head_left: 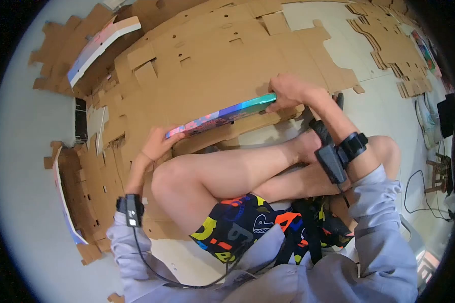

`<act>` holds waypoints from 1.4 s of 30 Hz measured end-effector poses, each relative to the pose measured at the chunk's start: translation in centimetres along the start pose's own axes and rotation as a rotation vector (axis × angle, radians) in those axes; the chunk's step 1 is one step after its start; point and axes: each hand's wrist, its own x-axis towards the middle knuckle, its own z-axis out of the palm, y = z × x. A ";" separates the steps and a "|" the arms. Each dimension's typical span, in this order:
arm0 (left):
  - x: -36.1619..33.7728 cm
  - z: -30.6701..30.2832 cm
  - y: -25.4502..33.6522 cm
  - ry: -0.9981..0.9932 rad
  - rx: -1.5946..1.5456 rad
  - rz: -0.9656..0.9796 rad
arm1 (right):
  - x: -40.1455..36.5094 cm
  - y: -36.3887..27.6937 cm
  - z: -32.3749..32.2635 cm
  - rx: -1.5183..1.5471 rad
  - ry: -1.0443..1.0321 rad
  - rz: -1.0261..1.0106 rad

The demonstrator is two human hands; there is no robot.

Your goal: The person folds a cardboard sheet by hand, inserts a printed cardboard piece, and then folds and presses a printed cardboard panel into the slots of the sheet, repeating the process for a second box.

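A long, narrow, colourfully printed cardboard piece is held up before me, seen nearly edge-on. It is pink at the left end, blue-violet in the middle and teal at the right. My left hand closes on the lower left end. At the upper right end, my right hand grips the teal part with fingers and thumb. Beneath and beyond lies a large flat brown cardboard sheet with slots and small holes. The side of the piece facing away from me is hidden.
Folded cardboard with a white-and-pink printed edge stands upper left, and another printed piece lower left. Stacked cut cardboard lies upper right. A black cable and a small wooden stool are at right. My crossed legs are close below.
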 end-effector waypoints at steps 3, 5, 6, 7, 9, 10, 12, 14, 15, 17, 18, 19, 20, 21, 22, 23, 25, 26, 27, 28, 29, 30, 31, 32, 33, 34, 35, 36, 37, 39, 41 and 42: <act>0.8 -1.2 0.2 -0.065 -0.279 -0.045 | 0.2 -0.6 -1.1 -0.009 0.008 0.017; 1.7 -0.8 -0.9 -0.084 -0.366 -0.082 | 0.9 0.0 -0.8 -0.038 0.006 0.027; 2.0 -0.7 -1.2 -0.088 -0.364 -0.074 | 1.1 0.4 -0.6 -0.050 0.004 0.038; 2.1 -0.9 -0.9 -0.094 -0.362 -0.066 | 1.4 0.6 -0.6 -0.008 -0.035 0.047; 2.1 -1.1 -0.9 -0.119 -0.370 -0.091 | 2.0 0.7 -1.1 0.074 -0.122 0.054; 2.5 -1.3 -1.1 -0.137 -0.381 -0.123 | 2.3 0.8 -1.4 0.148 -0.150 0.049; 3.6 -2.0 -1.4 -0.207 -0.507 -0.197 | 3.3 1.2 -1.9 0.293 -0.213 0.030; 4.2 -2.5 -1.6 -0.235 -0.505 -0.160 | 3.9 1.7 -1.9 0.306 -0.226 0.022; 4.7 -2.6 -1.8 -0.249 -0.503 -0.137 | 4.3 2.0 -1.9 0.311 -0.229 0.021; 5.7 -2.8 -2.9 -0.234 -0.469 -0.114 | 5.5 3.1 -1.6 0.314 -0.262 0.030; 6.3 -2.9 -3.5 -0.226 -0.452 -0.101 | 6.0 3.5 -1.4 0.315 -0.278 0.035; 6.9 -2.9 -4.2 -0.221 -0.434 -0.091 | 6.2 3.7 -1.3 0.343 -0.286 0.034; 7.6 -2.9 -4.9 -0.213 -0.414 -0.078 | 6.5 3.7 -1.5 0.369 -0.289 0.032; 8.1 -3.1 -5.2 -0.199 -0.388 -0.059 | 6.6 3.7 -2.0 0.389 -0.284 0.029; 8.2 -3.2 -5.0 -0.189 -0.377 -0.061 | 6.6 3.6 -2.4 0.321 -0.274 0.061; 8.2 -3.4 -4.4 -0.172 -0.366 -0.059 | 6.6 3.4 -2.6 0.249 -0.259 0.093; 7.9 -3.5 -3.4 -0.141 -0.362 -0.091 | 6.4 3.3 -2.8 0.171 -0.216 0.114; 7.4 -3.2 -2.9 -0.131 -0.371 -0.128 | 6.2 3.3 -2.4 0.169 -0.192 0.102; 6.8 -3.1 -2.5 -0.122 -0.382 -0.168 | 5.9 3.2 -2.2 0.169 -0.169 0.088; 6.2 -3.0 -2.1 -0.081 -0.320 -0.108 | 5.5 2.8 -2.1 0.166 -0.168 0.139; 5.7 -2.9 -1.7 -0.040 -0.259 -0.051 | 5.0 2.2 -2.1 0.163 -0.169 0.189; 5.0 -2.7 -1.6 -0.005 -0.200 0.002 | 4.1 1.7 -1.9 0.165 -0.174 0.240; 4.3 -2.7 -2.1 0.116 -0.354 0.020 | 2.6 1.0 -1.7 0.072 0.110 0.124; 3.3 -2.8 -3.4 0.233 -0.510 0.031 | 1.0 0.3 -1.0 -0.018 0.384 0.002; 2.0 -2.4 -4.7 0.353 -0.673 0.027 | -0.7 -0.4 0.2 -0.100 0.643 -0.130; 1.2 -2.1 -5.8 0.328 -0.597 0.032 | -2.6 -1.0 0.9 -0.062 0.758 -0.188; -1.0 -1.8 -7.5 0.523 -0.740 -0.082 | -4.8 -1.4 1.6 -0.021 0.872 -0.246; -3.6 -1.5 -9.5 0.718 -0.878 -0.195 | -7.0 -1.6 3.1 0.069 0.938 -0.207; -5.4 -0.9 -11.2 0.694 -0.778 -0.333 | -9.0 -2.2 4.6 0.157 1.005 -0.167; -7.3 0.5 -13.3 0.688 -0.637 -0.469 | -11.7 -5.5 9.0 0.847 1.016 0.385; -8.0 0.8 -14.6 0.769 -0.562 -0.460 | -11.0 -8.4 12.3 1.236 0.784 0.526; -7.4 0.7 -14.5 0.822 -0.767 -0.510 | -10.7 -8.8 13.3 1.342 0.653 0.527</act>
